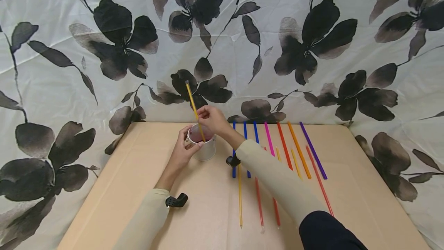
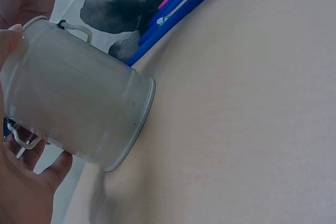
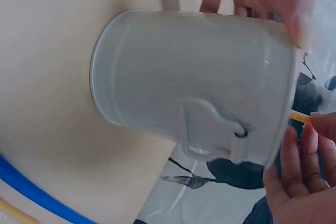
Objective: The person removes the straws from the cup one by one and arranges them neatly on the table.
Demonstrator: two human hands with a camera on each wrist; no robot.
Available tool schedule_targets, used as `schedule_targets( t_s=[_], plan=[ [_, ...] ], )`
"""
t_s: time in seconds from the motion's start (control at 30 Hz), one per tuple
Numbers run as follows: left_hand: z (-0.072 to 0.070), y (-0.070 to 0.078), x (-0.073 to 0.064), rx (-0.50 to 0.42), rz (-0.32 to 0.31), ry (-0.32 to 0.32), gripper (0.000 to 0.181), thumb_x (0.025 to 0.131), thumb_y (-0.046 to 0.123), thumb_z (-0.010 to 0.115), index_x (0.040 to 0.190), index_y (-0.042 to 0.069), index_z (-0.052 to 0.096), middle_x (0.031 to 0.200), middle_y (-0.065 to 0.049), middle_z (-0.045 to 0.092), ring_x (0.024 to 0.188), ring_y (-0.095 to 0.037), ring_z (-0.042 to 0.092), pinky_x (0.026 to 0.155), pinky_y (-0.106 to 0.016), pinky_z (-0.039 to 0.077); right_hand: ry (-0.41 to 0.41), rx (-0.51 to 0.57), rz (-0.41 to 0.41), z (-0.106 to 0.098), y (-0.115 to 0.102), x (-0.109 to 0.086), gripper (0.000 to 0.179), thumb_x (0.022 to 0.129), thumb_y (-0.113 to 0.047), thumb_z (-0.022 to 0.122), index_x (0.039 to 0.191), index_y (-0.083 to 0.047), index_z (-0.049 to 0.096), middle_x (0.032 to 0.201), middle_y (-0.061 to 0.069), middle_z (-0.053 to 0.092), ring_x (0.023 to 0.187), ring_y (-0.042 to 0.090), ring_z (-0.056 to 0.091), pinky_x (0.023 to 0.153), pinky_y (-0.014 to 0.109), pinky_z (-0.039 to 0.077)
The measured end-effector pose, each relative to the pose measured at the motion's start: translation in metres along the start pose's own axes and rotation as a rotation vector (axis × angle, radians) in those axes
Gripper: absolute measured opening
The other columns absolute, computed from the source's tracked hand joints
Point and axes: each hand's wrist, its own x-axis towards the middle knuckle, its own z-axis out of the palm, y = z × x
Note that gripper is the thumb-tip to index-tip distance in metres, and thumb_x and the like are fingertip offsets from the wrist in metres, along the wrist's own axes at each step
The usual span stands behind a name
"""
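A small white metal pail (image 1: 205, 150) with a looped handle on each side stands on the table near its back edge. My left hand (image 1: 182, 147) grips it by the upper part, thumb at the front rim and fingers round the left side. Between the fingertips of my right hand (image 1: 214, 119), just above the pail's mouth, I pinch a thin yellow pencil-like stick (image 1: 190, 97) with a dark grey upper end. It leans to the left, its lower part inside the pail. The pail's bottom inside is hidden, and so is the stick's lower tip.
To the right of the pail lie thick coloured sticks, among them a purple stick (image 1: 313, 150), an orange stick (image 1: 299, 150) and several blue ones. Thinner red and yellow sticks lie nearer me, partly under my right sleeve (image 1: 277, 176). A floral cloth (image 1: 249, 49) hangs behind the table (image 1: 204, 211).
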Motion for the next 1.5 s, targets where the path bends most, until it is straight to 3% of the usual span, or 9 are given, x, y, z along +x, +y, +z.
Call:
schedule_targets(
  t_s=[0.43,0.8,1.07,1.4,1.5],
  plan=[
    [0.004,-0.005,0.004,0.01,0.007,0.017,0.078,0.095,0.014,0.072,0.155,0.004,0.025,0.156,-0.022,0.033,0.148,-0.036,0.028,0.117,-0.06,0.034,0.028,0.225,-0.108,-0.025,0.001,-0.004,0.023,0.095,-0.003,0.069,0.118,0.001,0.064,0.101,0.012,0.064,0.089,0.022,0.071,0.077,0.029,0.063],
    [0.004,-0.005,0.006,0.022,0.022,0.02,0.078,0.094,0.014,0.073,0.155,0.004,0.026,0.155,-0.022,0.034,0.148,-0.037,0.029,0.116,-0.061,0.034,0.08,0.309,-0.195,-0.05,-0.011,-0.009,0.028,0.096,-0.002,0.068,0.123,0.003,0.062,0.103,0.014,0.065,0.091,0.024,0.071,0.078,0.03,0.062],
    [0.005,-0.007,0.005,0.02,0.029,0.03,0.078,0.094,0.013,0.074,0.155,0.003,0.027,0.154,-0.024,0.035,0.147,-0.036,0.03,0.116,-0.06,0.034,0.11,0.382,-0.221,-0.07,-0.019,-0.015,0.032,0.097,-0.004,0.068,0.126,0.004,0.059,0.108,0.015,0.061,0.098,0.031,0.069,0.086,0.04,0.062],
    [0.006,-0.006,0.003,0.01,0.027,0.036,0.077,0.093,0.013,0.074,0.154,0.003,0.027,0.154,-0.024,0.034,0.147,-0.038,0.029,0.117,-0.062,0.033,0.116,0.432,-0.22,-0.096,-0.023,-0.03,0.032,0.098,-0.005,0.066,0.127,0.005,0.057,0.107,0.011,0.06,0.104,0.038,0.069,0.087,0.036,0.061],
    [0.006,-0.005,0.002,0.009,0.026,0.035,0.077,0.093,0.013,0.074,0.154,0.003,0.027,0.155,-0.024,0.034,0.148,-0.039,0.028,0.117,-0.062,0.032,0.105,0.416,-0.196,-0.105,-0.021,-0.037,0.032,0.098,-0.005,0.066,0.128,0.005,0.058,0.107,0.011,0.06,0.101,0.032,0.071,0.086,0.036,0.062]
  ],
)
